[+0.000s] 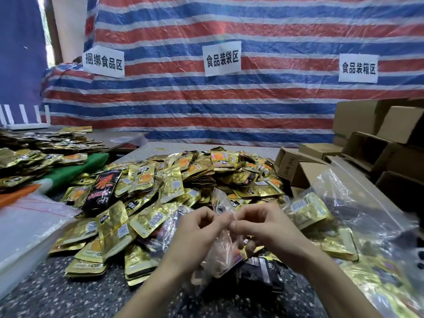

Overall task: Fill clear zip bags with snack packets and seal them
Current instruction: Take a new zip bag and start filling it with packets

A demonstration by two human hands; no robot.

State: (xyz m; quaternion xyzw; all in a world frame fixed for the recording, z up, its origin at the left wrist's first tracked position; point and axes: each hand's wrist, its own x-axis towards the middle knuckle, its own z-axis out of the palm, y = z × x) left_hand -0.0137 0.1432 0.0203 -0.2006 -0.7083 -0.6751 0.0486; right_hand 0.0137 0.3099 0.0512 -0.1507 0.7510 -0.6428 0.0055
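Left hand (197, 228) and right hand (259, 226), fingers curled, both pinching the top edge of a part-filled clear zip bag (226, 245) above speckled table (68, 294), just before heap of gold snack packets (160, 180).

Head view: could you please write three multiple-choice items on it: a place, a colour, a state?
1. Where are the cardboard boxes? A right of the packet pile; B left of it; C atop it.
2. Most packets in the pile are: A green; B gold; C white.
3. The left hand and right hand are: A lying flat; B pinching the clear zip bag; C lifting a box.
Answers: 1 A, they stack at right; 2 B, gold foil dominates; 3 B, both grip its top.
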